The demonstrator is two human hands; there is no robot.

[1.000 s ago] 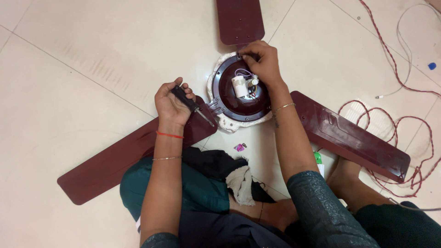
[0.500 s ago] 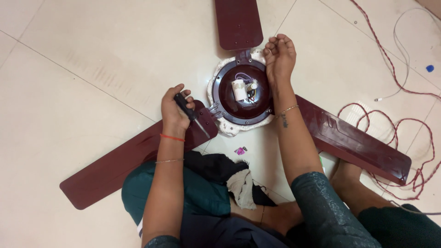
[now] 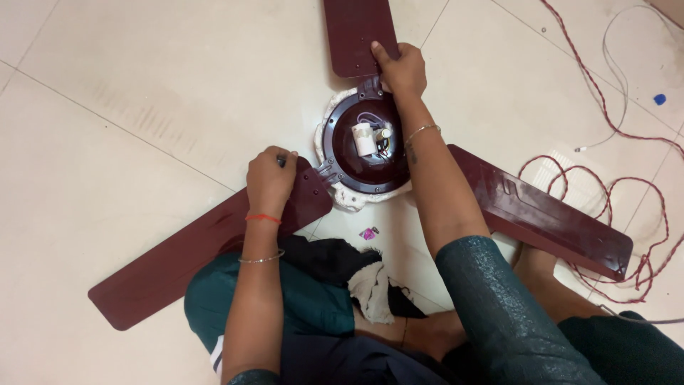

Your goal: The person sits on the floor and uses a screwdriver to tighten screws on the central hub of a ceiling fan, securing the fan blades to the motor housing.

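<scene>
A maroon ceiling fan lies on the tiled floor with its round motor hub open; a white capacitor and wires show inside. My left hand is closed around a dark screwdriver handle and rests on the inner end of the left blade, beside the hub. My right hand grips the inner end of the far blade where it meets the hub. The right blade runs off past my right forearm.
A twisted red cable and a thin white wire loop over the floor at the right, near a small blue thing. A small pink piece lies below the hub. A black and white cloth sits on my lap.
My right hand left the hub's middle and reached out to the far blade's base. My left hand, still on the screwdriver, stayed on the left blade near the hub.
</scene>
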